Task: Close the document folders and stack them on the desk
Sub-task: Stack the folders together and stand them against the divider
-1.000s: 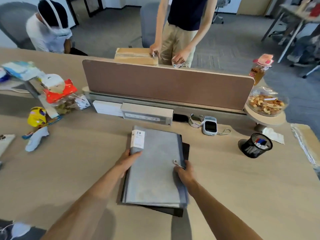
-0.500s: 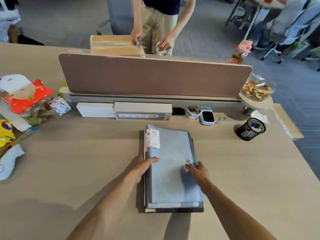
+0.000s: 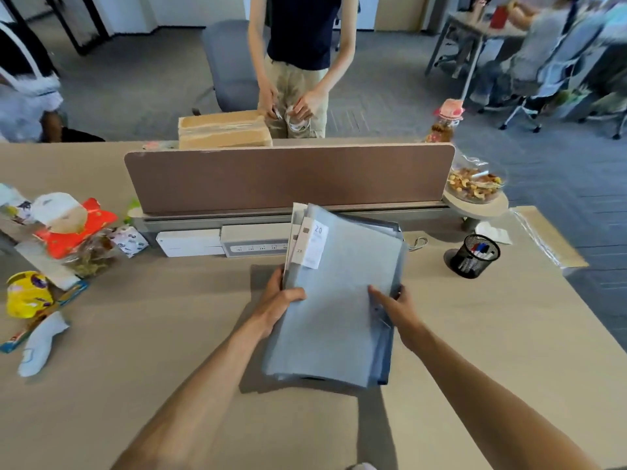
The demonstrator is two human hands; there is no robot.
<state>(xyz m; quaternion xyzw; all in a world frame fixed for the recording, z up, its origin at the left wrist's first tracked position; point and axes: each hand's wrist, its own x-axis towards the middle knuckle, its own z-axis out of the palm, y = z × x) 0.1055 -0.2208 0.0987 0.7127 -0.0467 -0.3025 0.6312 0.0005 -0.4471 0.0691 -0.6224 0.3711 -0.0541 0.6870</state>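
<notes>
a: since a second ago the folder stack [image 3: 334, 300] has come up off the tabletop [image 3: 135, 334], far end tilted.
b: grip?
a: left hand [image 3: 280, 305] clasps the spine side, right hand [image 3: 393, 308] the other edge.
b: step?
a: squaring, probably; blurry. next: lay it flat, short of the divider [image 3: 288, 178].

**One head-worn view over the desk**

The single camera looks forward and down from above the pale wooden desk [image 3: 135, 351], close over its near edge, facing the brown fabric divider panel [image 3: 288, 178]; open office floor shows beyond that panel.
</notes>
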